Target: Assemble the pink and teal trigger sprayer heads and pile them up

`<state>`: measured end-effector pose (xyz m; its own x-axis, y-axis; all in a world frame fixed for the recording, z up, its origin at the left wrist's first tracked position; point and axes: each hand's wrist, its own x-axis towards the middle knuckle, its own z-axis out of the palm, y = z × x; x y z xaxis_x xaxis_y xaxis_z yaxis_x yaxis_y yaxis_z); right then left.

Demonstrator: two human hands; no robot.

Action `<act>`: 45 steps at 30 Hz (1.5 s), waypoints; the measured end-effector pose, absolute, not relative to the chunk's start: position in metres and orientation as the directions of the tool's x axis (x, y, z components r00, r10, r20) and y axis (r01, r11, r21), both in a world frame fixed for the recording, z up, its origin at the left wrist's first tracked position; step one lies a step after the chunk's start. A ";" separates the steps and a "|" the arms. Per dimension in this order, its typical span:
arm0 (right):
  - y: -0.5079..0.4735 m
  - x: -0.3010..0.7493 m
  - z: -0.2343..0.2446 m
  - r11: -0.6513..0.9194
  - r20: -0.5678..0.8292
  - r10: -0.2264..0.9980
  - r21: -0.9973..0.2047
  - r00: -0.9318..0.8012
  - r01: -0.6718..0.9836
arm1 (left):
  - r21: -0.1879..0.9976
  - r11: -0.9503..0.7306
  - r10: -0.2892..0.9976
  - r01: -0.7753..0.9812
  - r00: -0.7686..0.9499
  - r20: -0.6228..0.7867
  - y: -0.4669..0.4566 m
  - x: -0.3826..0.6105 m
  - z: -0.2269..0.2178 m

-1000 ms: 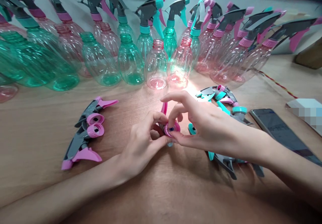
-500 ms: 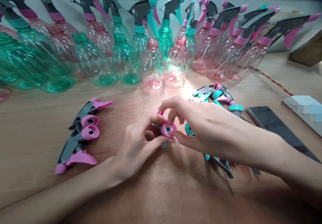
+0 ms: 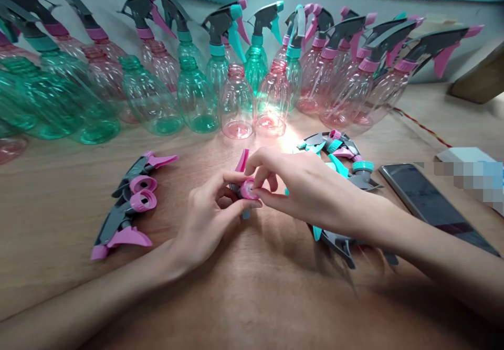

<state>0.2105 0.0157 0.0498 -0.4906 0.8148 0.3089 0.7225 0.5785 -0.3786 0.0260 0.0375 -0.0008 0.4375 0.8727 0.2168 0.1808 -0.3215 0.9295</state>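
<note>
Both hands meet at the middle of the wooden table [image 3: 252,297] on one spray trigger head [image 3: 244,181], grey with a pink collar and pink lever. My left hand [image 3: 208,219] pinches its body from the left. The fingers of my right hand [image 3: 303,187] are closed on the pink collar from the right. Two finished-looking pink and grey trigger heads [image 3: 129,205] lie to the left. A heap of teal and pink trigger heads [image 3: 342,156] lies just behind my right hand.
Several open-necked teal and pink bottles [image 3: 236,103] stand in a row behind the hands, with capped spray bottles [image 3: 346,61] behind them along the wall. A dark phone [image 3: 429,203] and a white box [image 3: 468,166] lie at the right.
The view has shifted slightly. My right fingers have closed tighter round the pink collar, and the pink lever now sticks up more plainly between the hands.
</note>
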 end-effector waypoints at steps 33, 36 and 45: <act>0.002 0.206 0.067 0.547 0.016 0.821 -0.313 -0.571 0.777 | 0.387 -0.722 0.671 0.574 0.716 0.191 0.039 -0.016 0.010; 0.002 0.214 0.065 0.551 -0.014 0.815 -0.290 -0.579 0.783 | 0.312 -0.699 0.708 0.643 0.682 0.183 0.042 -0.025 0.018; 0.002 0.230 0.067 0.527 -0.070 0.829 -0.231 -0.554 0.818 | 0.005 -0.728 0.680 0.686 0.721 0.130 0.060 -0.045 0.035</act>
